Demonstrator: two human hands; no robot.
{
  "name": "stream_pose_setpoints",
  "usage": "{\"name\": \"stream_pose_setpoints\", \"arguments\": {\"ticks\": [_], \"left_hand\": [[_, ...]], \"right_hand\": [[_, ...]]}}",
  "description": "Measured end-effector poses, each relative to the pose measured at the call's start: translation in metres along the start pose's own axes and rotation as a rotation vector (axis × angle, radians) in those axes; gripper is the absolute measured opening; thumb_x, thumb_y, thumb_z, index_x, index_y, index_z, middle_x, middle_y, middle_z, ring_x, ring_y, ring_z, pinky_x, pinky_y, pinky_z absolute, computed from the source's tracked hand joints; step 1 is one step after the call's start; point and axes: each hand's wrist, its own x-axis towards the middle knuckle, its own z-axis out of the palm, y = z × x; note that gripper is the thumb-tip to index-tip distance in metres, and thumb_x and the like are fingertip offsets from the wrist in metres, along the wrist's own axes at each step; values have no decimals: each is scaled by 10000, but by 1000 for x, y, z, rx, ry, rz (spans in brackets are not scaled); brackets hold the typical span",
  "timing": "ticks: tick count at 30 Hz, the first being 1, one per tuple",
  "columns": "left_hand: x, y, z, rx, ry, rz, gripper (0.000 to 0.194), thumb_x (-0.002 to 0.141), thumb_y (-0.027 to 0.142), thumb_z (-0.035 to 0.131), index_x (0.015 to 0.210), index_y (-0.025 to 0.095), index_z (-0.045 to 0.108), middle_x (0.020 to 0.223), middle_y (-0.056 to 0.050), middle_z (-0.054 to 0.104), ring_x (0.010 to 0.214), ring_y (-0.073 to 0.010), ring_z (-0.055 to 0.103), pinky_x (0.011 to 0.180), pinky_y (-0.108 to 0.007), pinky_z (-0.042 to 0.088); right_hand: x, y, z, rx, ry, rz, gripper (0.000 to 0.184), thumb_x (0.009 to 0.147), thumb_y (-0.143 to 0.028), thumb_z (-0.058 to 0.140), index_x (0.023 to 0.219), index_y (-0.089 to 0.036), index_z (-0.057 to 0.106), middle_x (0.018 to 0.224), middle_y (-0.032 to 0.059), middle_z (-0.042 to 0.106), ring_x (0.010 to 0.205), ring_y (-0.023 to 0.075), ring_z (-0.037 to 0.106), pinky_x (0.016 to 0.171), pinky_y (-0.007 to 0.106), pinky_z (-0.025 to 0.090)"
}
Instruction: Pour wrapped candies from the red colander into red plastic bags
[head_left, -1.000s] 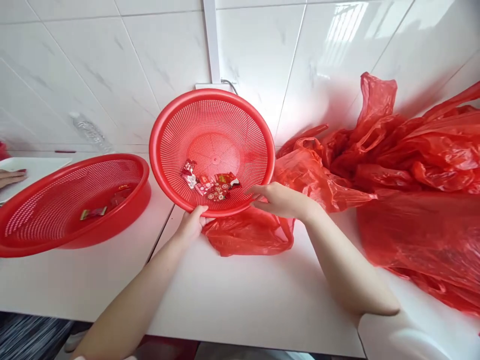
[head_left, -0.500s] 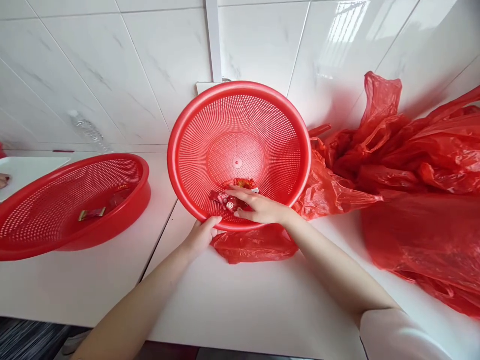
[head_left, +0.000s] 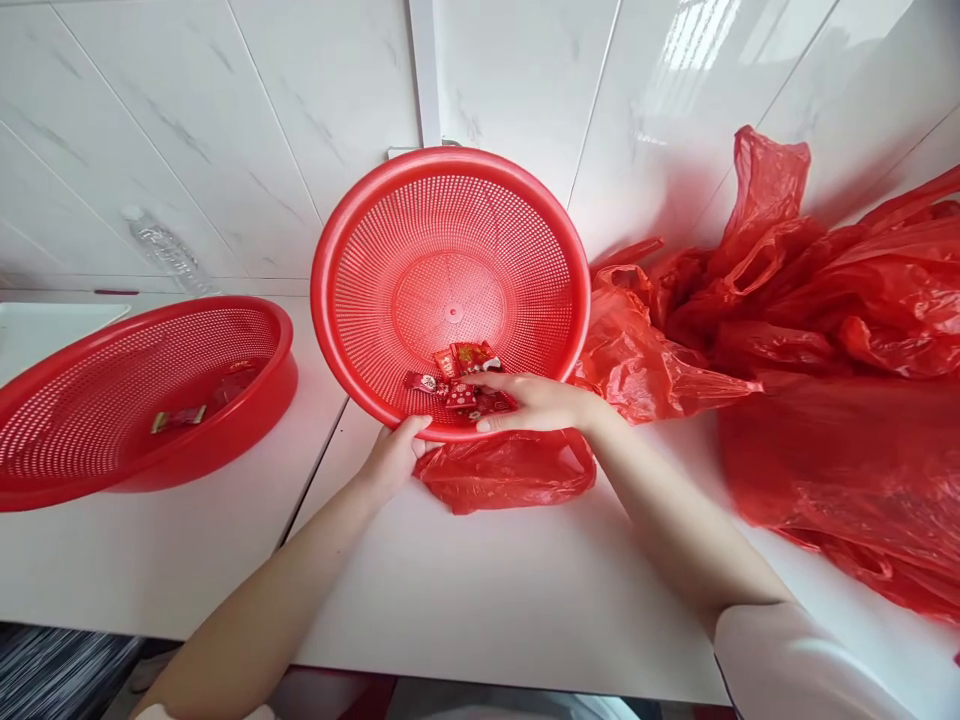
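Note:
A red perforated plastic basket point(head_left: 450, 215) is tilted so its inside faces me. My left hand point(head_left: 392, 455) grips its near rim at the lower left, thumb on top of the rim and fingers underneath. Several small red wrapped candies point(head_left: 459, 392) lie against the basket's lower wall. Over them, inside the near rim, is my right hand point(head_left: 536, 402), its fingers stretched out and thumb apart, touching or just above the candies. A crumpled red plastic bag point(head_left: 510, 478) lies below the basket's near edge, partly hidden by it.
Left of me stands a second red basket point(head_left: 247, 400) with a few wrapped candies point(head_left: 178, 418) inside. Behind it are a clear plastic bottle point(head_left: 169, 250) and a white tray point(head_left: 56, 330). Red plastic bags point(head_left: 832, 330) are heaped on the right of the white table point(head_left: 480, 590), against the tiled wall.
The tilted basket and both hands have shifted slightly left in view. My right hand has drawn back to the right, and more of the candies show.

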Motion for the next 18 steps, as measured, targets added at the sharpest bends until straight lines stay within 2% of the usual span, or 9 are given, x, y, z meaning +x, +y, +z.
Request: {"name": "stream_pose_setpoints", "arguments": {"ticks": [1,3,5,8,11,14,18], "left_hand": [[1,1,0,-10,-10,3,338,759,198,607,1080,100,646,1077,-123,717,1068,-298,659,903,-429,558],[2,1,0,-24,-6,17,342,746,190,611,1074,99,641,1088,-124,713,1086,-296,651,914,-426,553],[3,1,-1,-24,19,31,347,732,184,617,1068,101,633,1086,-124,712,1092,-294,647,906,-423,557],[5,0,-3,-9,33,28,310,737,190,615,1032,95,630,1087,-135,708,1078,-295,652,888,-421,563],[4,-1,-5,-9,-3,21,255,765,199,598,997,98,631,1095,-136,703,1069,-290,654,892,-421,559],[3,-1,-5,-11,4,28,210,765,201,602,945,97,634,1045,-129,714,1039,-294,666,889,-432,557],[2,3,-1,-24,29,45,207,755,193,604,935,94,632,1023,-127,719,1036,-302,666,893,-445,551]], "right_hand": [[0,-2,0,-27,-13,-40,686,806,-403,698,1426,-264,439,1394,70,530,1231,237,534,1044,382,421],[1,-6,0,-101,-14,-115,612,753,-288,746,1330,-232,551,1298,73,601,1173,231,565,1009,362,436],[2,-8,2,-139,12,-130,420,783,-221,703,1199,-213,641,1149,59,668,1045,204,616,925,330,467],[3,-10,1,-124,56,-116,171,877,-223,590,1010,-202,697,968,23,694,846,151,631,801,282,475],[-2,-12,-6,-106,125,-45,161,897,-283,568,906,-192,700,831,-1,672,720,127,595,703,263,457],[-11,-16,-19,-8,133,45,254,903,-376,549,801,-181,678,702,-20,634,631,117,572,614,251,439],[-29,-28,-39,173,91,62,333,924,-425,502,763,-173,647,723,3,675,676,132,638,644,256,497]]}}
